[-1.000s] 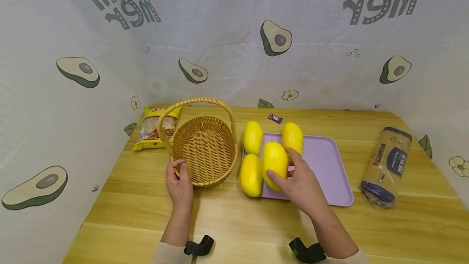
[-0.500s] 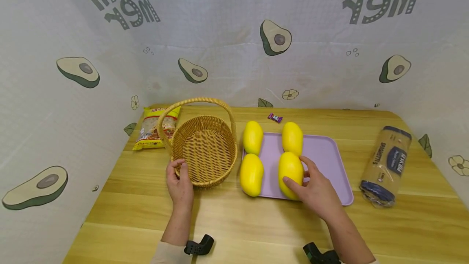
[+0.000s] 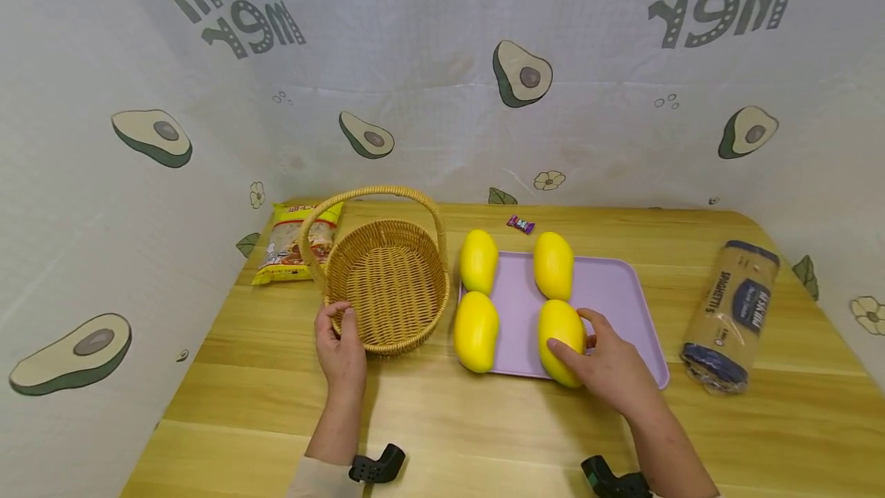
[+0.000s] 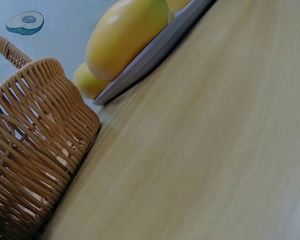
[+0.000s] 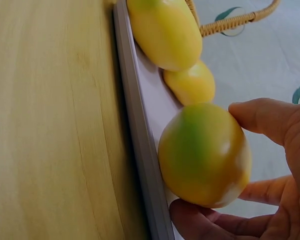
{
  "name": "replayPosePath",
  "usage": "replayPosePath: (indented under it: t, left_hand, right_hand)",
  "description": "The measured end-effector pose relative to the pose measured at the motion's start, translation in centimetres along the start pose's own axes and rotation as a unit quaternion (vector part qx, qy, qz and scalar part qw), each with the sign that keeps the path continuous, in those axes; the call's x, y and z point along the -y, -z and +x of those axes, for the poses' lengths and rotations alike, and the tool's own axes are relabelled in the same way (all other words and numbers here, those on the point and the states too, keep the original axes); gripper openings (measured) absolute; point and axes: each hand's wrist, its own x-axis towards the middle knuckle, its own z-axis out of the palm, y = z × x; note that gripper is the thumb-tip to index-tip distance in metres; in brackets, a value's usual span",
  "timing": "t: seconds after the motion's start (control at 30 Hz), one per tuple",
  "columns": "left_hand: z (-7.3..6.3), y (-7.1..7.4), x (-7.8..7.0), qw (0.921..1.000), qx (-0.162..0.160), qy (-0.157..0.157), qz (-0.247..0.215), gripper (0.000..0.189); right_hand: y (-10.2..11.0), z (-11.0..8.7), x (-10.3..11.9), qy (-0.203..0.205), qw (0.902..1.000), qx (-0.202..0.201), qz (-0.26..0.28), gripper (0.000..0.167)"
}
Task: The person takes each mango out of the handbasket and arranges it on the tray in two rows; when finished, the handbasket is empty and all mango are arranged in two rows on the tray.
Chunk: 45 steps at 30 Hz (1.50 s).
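My right hand grips a yellow mango between thumb and fingers, over the front edge of the lilac tray. In the right wrist view this mango shows a greenish end, and the fingers reach under it. Three other mangoes lie on the tray: one at the back left, one at the front left and one at the back. My left hand holds the near left rim of a round wicker basket, whose woven floor is bare. The left wrist view shows the basket's side.
Behind the basket's left side lies a yellow food packet. A small purple wrapped candy sits behind the tray. At the right lies a spaghetti package. A printed curtain borders the wooden table.
My right hand has moved right and toward the front of the tray with its mango, away from the front-left mango. The left hand and basket have stayed in place.
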Motion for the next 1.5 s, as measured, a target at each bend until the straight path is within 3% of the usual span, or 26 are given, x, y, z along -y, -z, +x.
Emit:
replayPosePath:
  t: [0.23, 0.4, 0.63, 0.8, 1.23, 1.5]
  left_hand:
    - [-0.4, 0.6, 0.1, 0.9998, 0.008, 0.016, 0.009, 0.021]
    - [-0.6, 1.1, 0.2, 0.9999, 0.002, 0.008, 0.015, 0.019]
    - [-0.3, 0.7, 0.2, 0.9999, -0.007, -0.009, -0.004, 0.012]
    - [-0.2, 0.5, 0.3, 0.9999, -0.008, -0.009, 0.003, 0.018]
    - [-0.2, 0.5, 0.5, 1.0000, 0.004, 0.001, 0.001, 0.021]
    - [0.1, 0.8, 0.0, 0.9999, 0.005, 0.010, -0.001, 0.022]
  right_hand:
    - [-0.2, -0.2, -0.2, -0.009, 0.9999, 0.009, 0.003, 0.102]
    - [-0.6, -0.6, -0.4, -0.008, 0.9999, 0.008, 0.006, 0.101]
    - [-0.8, -0.5, -0.5, 0.008, 0.9998, -0.010, 0.013, 0.099]
    - [-1.0, -0.6, -0.6, 0.004, 0.9998, -0.013, 0.013, 0.100]
    - [-0.6, -0.6, -1.0, -0.004, 0.9999, -0.007, 0.015, 0.103]
    - [-0.4, -1.1, -1.7, 0.010, 0.9990, -0.014, 0.041, 0.094]
